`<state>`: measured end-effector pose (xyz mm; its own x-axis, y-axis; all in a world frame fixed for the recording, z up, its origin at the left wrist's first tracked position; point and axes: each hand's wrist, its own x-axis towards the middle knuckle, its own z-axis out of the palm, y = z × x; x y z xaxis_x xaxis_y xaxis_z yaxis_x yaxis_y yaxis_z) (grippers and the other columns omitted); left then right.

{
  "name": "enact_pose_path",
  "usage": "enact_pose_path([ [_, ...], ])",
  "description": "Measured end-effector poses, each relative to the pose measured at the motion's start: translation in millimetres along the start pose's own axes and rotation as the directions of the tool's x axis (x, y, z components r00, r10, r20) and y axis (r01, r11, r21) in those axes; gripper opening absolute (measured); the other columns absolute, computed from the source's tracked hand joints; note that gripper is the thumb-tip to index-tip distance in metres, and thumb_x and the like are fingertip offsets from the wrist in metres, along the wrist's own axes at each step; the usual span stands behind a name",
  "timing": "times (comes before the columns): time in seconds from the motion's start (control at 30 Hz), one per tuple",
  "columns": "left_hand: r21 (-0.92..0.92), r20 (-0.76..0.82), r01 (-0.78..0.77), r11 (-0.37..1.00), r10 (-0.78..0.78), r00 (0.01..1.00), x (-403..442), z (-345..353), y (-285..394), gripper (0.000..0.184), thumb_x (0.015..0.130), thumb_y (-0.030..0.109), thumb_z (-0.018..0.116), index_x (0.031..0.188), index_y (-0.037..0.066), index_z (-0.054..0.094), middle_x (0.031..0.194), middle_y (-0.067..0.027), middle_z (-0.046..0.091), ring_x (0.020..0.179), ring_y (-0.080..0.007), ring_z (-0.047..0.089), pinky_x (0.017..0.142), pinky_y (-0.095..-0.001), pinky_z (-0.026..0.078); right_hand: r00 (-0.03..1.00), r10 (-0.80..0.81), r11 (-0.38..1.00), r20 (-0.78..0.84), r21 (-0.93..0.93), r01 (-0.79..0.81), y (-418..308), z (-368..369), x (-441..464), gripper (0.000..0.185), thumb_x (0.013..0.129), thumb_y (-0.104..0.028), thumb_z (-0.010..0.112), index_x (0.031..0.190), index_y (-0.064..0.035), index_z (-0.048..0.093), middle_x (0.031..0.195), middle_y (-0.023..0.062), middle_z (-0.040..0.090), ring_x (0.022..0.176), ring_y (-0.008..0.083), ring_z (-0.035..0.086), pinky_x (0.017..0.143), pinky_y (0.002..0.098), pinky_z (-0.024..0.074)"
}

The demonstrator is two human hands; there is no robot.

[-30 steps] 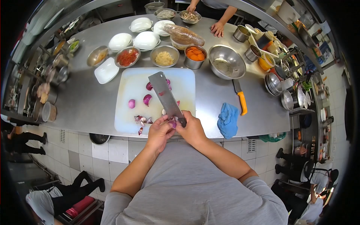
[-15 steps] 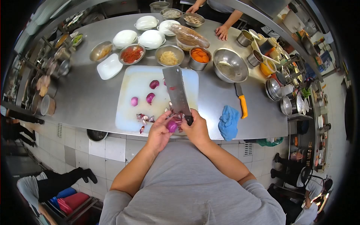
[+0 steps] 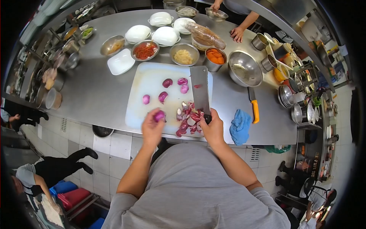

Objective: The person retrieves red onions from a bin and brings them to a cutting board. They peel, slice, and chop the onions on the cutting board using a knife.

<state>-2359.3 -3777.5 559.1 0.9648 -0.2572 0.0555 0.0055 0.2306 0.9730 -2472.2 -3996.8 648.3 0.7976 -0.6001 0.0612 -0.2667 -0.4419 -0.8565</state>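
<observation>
My left hand [image 3: 152, 128] has its fingers closed round a purple onion [image 3: 159, 115] over the front left of the white cutting board [image 3: 143, 84]. In my right hand [image 3: 212, 128] is the black handle of a cleaver [image 3: 200, 87], its broad blade pointing away from me along the board's right side. Left of the blade lies a heap of onion skins [image 3: 185, 123] in red and white pieces. Several peeled purple onions [image 3: 163, 97] rest farther back on the board, apart from both hands.
Behind the board stand bowls of shredded red food [image 3: 145, 50], chopped yellow pieces [image 3: 183, 54] and carrot slices [image 3: 215, 57]. To the right are a steel bowl [image 3: 245, 68], a yellow-handled knife [image 3: 255, 108] and a blue cloth [image 3: 240, 126]. Another person's hand [image 3: 237, 34] rests on the far table edge.
My left hand has moved left with the onion, away from my right hand. The cleaver has turned more upright, and the heap of skins now shows. At the back, the other person's bowl has shifted.
</observation>
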Motion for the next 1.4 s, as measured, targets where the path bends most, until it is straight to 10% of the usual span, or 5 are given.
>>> enact_pose_path([
  [0.17, 0.871, -0.035, -0.07, 0.486, 0.205, 0.978, 23.5, -92.5, 2.3, 0.055, 0.093, 0.005, 0.075, 0.145, 0.0, 0.058, 0.139, -0.0198, 0.065, 0.13, -0.0342, 0.06, 0.111, -0.0484, 0.047, 0.998, 0.046, 0.999, 0.053, 0.008, -0.046, 9.2, 6.6, 7.1, 0.033, 0.098, -0.013, 0.076, 0.126, 0.0015, 0.066, 0.084, 0.0159, 0.076, 0.072, 0.0257, 0.074, 0.069, 0.0379, 0.0572],
  [0.4, 0.907, 0.099, -0.267, 0.325, 0.452, 0.887, -20.4, -33.7, -13.6, 0.092, 0.092, 0.035, 0.081, 0.162, -0.004, 0.035, 0.164, -0.0307, 0.038, 0.153, -0.0472, 0.033, 0.126, -0.0588, 0.024, 0.999, 0.028, 0.998, 0.023, 0.054, -0.029, 48.4, -26.6, 21.6, 0.03, 0.102, -0.019, 0.073, 0.124, 0.0002, 0.067, 0.081, 0.0135, 0.075, 0.067, 0.0219, 0.072, 0.065, 0.037, 0.0556],
  [0.7, 0.881, 0.348, -0.326, 0.342, -0.003, 0.938, -17.5, 59.0, -5.2, 0.152, 0.056, 0.082, 0.089, 0.17, 0.004, 0.025, 0.173, -0.0338, 0.02, 0.162, -0.0519, 0.017, 0.129, -0.0679, 0.01, 0.848, 0.325, 0.878, 0.419, 0.199, -0.435, 143.3, -102.2, -12.1, 0.025, 0.115, -0.024, 0.052, 0.103, -0.0032, 0.06, 0.08, 0.0037, 0.062, 0.053, 0.0119, 0.057, 0.047, 0.0325, 0.0463],
  [1.1, 0.922, 0.342, -0.348, 0.17, 0.061, 0.938, -17.0, 123.4, -20.6, 0.137, 0.063, 0.077, 0.088, 0.17, 0.015, 0.03, 0.17, -0.0335, 0.021, 0.157, -0.0583, 0.019, 0.122, -0.0758, 0.017, 0.761, 0.258, 0.844, 0.595, 0.244, -0.477, 153.7, -73.1, -8.8, 0.033, 0.116, -0.034, 0.052, 0.106, -0.0022, 0.054, 0.08, 0.0068, 0.059, 0.052, 0.0158, 0.057, 0.046, 0.0344, 0.048],
  [1.4, 0.806, 0.315, -0.438, 0.397, 0.339, 0.887, -5.5, 144.9, -41.7, 0.05, 0.094, 0.027, 0.07, 0.139, 0.004, 0.068, 0.151, -0.0231, 0.056, 0.142, -0.0484, 0.046, 0.12, -0.0548, 0.038, 0.772, 0.266, 0.925, 0.577, 0.074, -0.374, 104.3, -24.5, -29.4, 0.032, 0.115, -0.032, 0.051, 0.111, -0.0001, 0.05, 0.07, 0.0092, 0.062, 0.052, 0.0191, 0.062, 0.048, 0.0381, 0.0526],
])
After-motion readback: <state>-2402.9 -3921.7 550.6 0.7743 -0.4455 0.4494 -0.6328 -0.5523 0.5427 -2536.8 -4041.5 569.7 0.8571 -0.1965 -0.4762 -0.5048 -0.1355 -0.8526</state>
